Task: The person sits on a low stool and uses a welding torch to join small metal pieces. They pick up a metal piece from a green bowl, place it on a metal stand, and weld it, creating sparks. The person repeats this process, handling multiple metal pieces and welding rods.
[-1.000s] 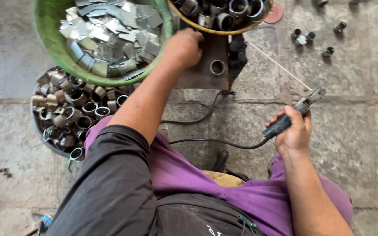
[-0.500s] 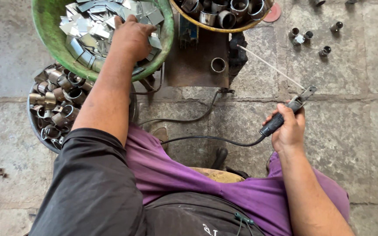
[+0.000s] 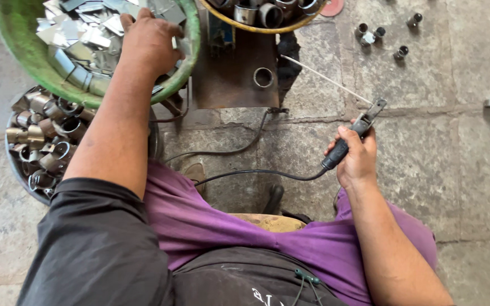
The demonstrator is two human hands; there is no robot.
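Two bare hands are seen from above, well apart from each other. The left hand [image 3: 151, 39] is laid palm-down inside a green basin [image 3: 24, 62] at the upper left, resting on a heap of flat grey metal pieces [image 3: 80, 42]; whether its grip is pinching one of them cannot be told, since the fingers are curled down into the heap and hidden. The right hand [image 3: 358, 164] is held over the stone floor [image 3: 455, 187], its grip pressed together around the black handle of an electrode holder [image 3: 350, 141], from whose clamp a thin welding rod [image 3: 324, 79] is angled up and to the left. A black cable [image 3: 256, 173] is run from the handle back toward the knees. Between the hands a rusty metal plate [image 3: 228, 73] is set, with a single metal ring [image 3: 263, 77] lying on it. Below the basin, a round tub is filled with short metal tube sections [image 3: 43, 136]. More tube sections are held in a yellow-rimmed bowl [image 3: 267, 28] at the top edge, and a few loose ones [image 3: 370, 35] are scattered on the floor at the upper right.
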